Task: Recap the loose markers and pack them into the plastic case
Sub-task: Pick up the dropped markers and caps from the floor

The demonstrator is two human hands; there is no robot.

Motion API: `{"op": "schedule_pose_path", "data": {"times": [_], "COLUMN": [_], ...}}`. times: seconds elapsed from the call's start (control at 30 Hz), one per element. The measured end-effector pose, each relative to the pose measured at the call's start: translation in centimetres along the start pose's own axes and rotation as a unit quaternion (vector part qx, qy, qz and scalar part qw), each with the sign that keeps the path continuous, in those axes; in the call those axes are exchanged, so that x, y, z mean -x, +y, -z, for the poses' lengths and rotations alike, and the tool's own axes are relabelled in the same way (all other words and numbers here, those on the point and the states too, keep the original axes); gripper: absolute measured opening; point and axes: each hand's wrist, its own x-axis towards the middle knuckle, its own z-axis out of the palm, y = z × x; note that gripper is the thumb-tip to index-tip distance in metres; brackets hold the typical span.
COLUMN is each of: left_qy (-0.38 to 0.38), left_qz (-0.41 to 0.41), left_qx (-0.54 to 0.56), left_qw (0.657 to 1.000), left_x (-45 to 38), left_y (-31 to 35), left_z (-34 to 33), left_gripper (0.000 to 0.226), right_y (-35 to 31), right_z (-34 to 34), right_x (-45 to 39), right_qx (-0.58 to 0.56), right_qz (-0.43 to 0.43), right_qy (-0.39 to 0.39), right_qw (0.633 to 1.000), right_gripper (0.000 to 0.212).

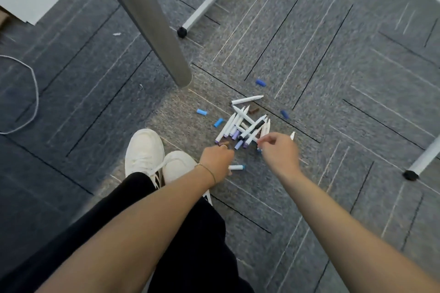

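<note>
A heap of white markers (245, 127) is lying on the grey carpet floor (333, 59), just in front of a slanted metal table leg (152, 21). The left hand (217, 158) is hovering at the heap's near edge, fingers curled, though what they are grasping cannot be told. The right hand (279, 150) is pinching a marker beside the heap. Blue caps (260, 82) are lying scattered around the heap, and white shoes (145, 152) are standing just left of it.
</note>
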Motion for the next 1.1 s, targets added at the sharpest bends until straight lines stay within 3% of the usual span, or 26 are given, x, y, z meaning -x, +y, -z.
{"op": "schedule_pose_path", "data": {"times": [0.07,0.17,0.23,0.3,0.4,0.5,0.57,0.6,0.73,0.87,0.97,1.1], "left_qy": [-0.016,0.007,0.049,0.104,0.160,0.186,0.207,0.213,0.196,0.189,0.187,0.181], "left_qz": [-0.010,-0.028,-0.028,0.023,0.077,0.079,0.082,0.087,0.127,0.148,0.155,0.132], "left_qx": [-0.006,0.005,0.067,0.186,0.392,0.575,0.638,0.644,0.598,0.521,0.450,0.364], "left_qw": [1.000,1.000,0.996,0.977,0.903,0.793,0.737,0.730,0.767,0.819,0.859,0.904], "left_x": [-1.3,-2.3,-2.0,-1.5,-1.0,-0.8,-1.2,-1.5,-2.6,-4.0,-4.8,-5.7], "left_y": [0.1,-0.3,-0.7,-1.3,-2.0,-0.9,0.2,0.6,1.1,0.7,0.2,0.4], "left_z": [-1.6,-2.9,-3.0,-2.6,-0.8,3.4,6.0,7.0,7.0,5.3,4.7,5.2], "left_gripper": [0.048,0.043,0.029,0.017,0.011,0.017,0.019,0.019,0.025,0.023,0.021,0.011], "right_y": [0.9,1.6,1.6,1.4,1.4,1.6,1.5,1.5,1.2,0.2,0.2,2.8], "right_z": [-0.5,-0.7,-0.6,-0.5,-0.8,-1.1,-1.4,-1.6,-2.8,-3.9,-4.6,-3.8], "right_x": [-0.2,-0.8,-1.7,-2.9,-4.5,-5.5,-5.7,-5.7,-6.2,-7.1,-7.7,-8.0], "right_qx": [-0.016,-0.025,-0.041,-0.073,-0.107,-0.082,-0.054,-0.044,-0.020,0.064,0.083,-0.080], "right_qz": [-0.010,-0.018,-0.027,-0.046,-0.094,-0.117,-0.122,-0.123,-0.134,-0.137,-0.131,-0.166], "right_qy": [0.003,-0.006,-0.005,-0.006,-0.007,0.004,-0.010,-0.020,-0.016,0.043,0.051,0.006], "right_qw": [1.000,1.000,0.999,0.996,0.990,0.990,0.991,0.991,0.991,0.988,0.987,0.983], "right_gripper": [0.023,0.027,0.029,0.028,0.024,0.021,0.022,0.024,0.028,0.029,0.019,0.019]}}
